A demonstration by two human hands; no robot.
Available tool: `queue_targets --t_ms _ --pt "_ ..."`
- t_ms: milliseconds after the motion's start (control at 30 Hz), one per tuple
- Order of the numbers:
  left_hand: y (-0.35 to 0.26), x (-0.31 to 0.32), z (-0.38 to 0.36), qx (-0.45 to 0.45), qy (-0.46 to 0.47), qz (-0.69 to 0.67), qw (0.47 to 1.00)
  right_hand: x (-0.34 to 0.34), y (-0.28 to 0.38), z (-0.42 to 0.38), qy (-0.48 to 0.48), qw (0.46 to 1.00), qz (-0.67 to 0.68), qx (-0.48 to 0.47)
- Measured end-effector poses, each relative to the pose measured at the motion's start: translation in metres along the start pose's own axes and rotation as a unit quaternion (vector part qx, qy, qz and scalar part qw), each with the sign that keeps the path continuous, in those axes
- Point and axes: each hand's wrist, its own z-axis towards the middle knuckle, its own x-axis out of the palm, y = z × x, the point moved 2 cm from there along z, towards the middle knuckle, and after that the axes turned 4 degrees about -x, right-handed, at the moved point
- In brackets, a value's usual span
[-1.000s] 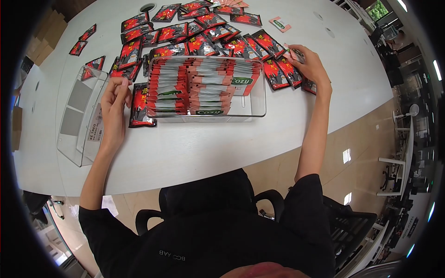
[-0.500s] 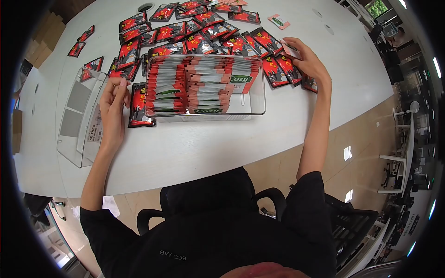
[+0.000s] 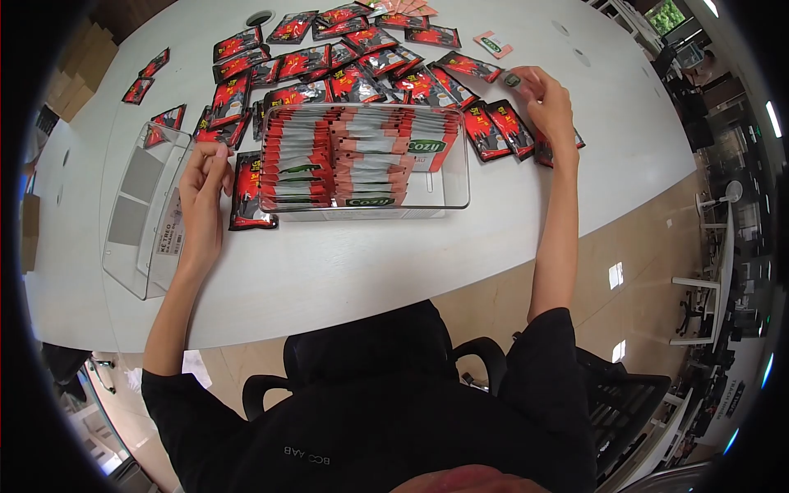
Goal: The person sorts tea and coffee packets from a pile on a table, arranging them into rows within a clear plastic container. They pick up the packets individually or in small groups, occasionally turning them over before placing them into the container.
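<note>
My right hand [image 3: 549,105] is closed in a pinch on a small Cozy sachet [image 3: 512,80]; its green label shows at the fingertips and the rest is hidden. Beside those fingers lies a red-and-black packet [image 3: 468,66]. My left hand [image 3: 204,182], fingers curled and with nothing visible in them, rests by the left end of a clear plastic box [image 3: 448,204]. Rows of red and pink sachets [image 3: 371,156] stand in the box, with a space at its right end. A red-and-black packet [image 3: 249,191] lies between my left hand and the box.
Many red-and-black packets [image 3: 355,80] are heaped behind the box. A second clear plastic container [image 3: 141,209] lies on its side at left. A lone Cozy sachet [image 3: 493,44] lies at back right, on the white table [image 3: 362,275]. Pink sachets [image 3: 407,7] sit at the far edge.
My right hand has turned and drawn slightly right and up, and the green label of its sachet now shows. A packet beside it has swung nearer to level. The left hand stays put.
</note>
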Motion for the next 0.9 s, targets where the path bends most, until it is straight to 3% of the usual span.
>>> queue_targets --t_ms 67,167,267,567,700,767,900 --pt "-0.001 0.001 0.0 -0.002 0.001 -0.001 1.0 -0.006 0.003 0.002 -0.069 0.995 -0.039 0.061" --pt "-0.003 0.003 -0.001 -0.003 -0.001 0.012 1.0 -0.008 0.001 0.003 -0.143 0.99 0.001 0.02" --pt "-0.003 0.003 -0.001 -0.004 -0.003 0.012 1.0 -0.01 0.003 0.002 -0.091 0.995 0.009 0.032" --pt "0.0 -0.001 0.0 0.002 0.007 -0.002 1.0 -0.006 0.0 0.003 -0.116 0.987 0.11 -0.03" --pt "0.0 -0.001 0.0 0.001 0.004 -0.001 1.0 -0.004 -0.01 0.003 -0.102 0.987 0.114 -0.055" --pt "0.0 -0.001 0.0 -0.001 0.005 0.0 1.0 -0.002 -0.014 0.002 -0.117 0.989 0.03 -0.083" --pt "-0.002 0.001 -0.001 -0.002 0.003 0.001 1.0 -0.006 -0.02 0.003 -0.089 0.993 0.048 -0.056"
